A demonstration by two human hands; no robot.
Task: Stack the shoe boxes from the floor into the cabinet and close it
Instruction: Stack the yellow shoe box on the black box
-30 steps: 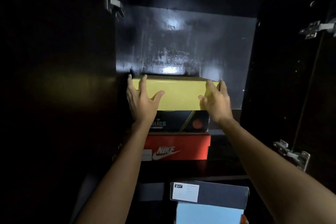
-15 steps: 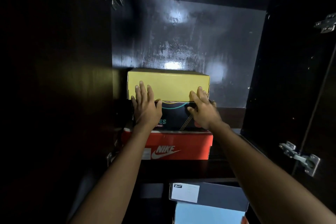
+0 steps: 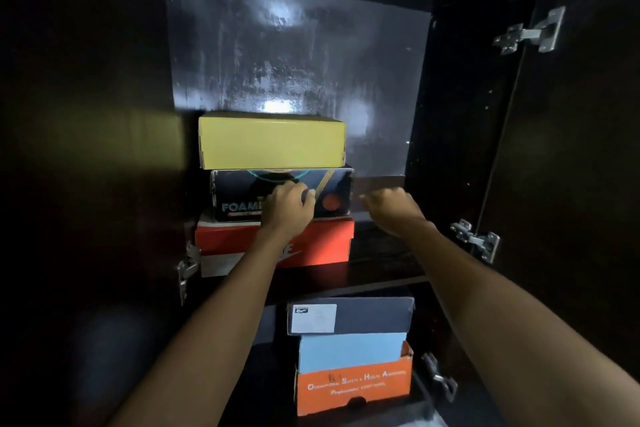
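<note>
A yellow shoe box sits on top of a black shoe box, which lies on a red shoe box, all on the upper shelf of the dark cabinet. My left hand is in front of the black box with loosely curled fingers and holds nothing. My right hand hangs in the air to the right of the stack, fingers loosely curled, also holding nothing. Below the shelf a dark grey box rests on a light blue box and an orange box.
Both cabinet doors stand open, the left door and the right door, with metal hinges on the side walls. The upper shelf has bare room to the right of the stack. The back panel is glossy and dark.
Both hands have come off the yellow box and dropped back toward me. The yellow box stays on top of the stack.
</note>
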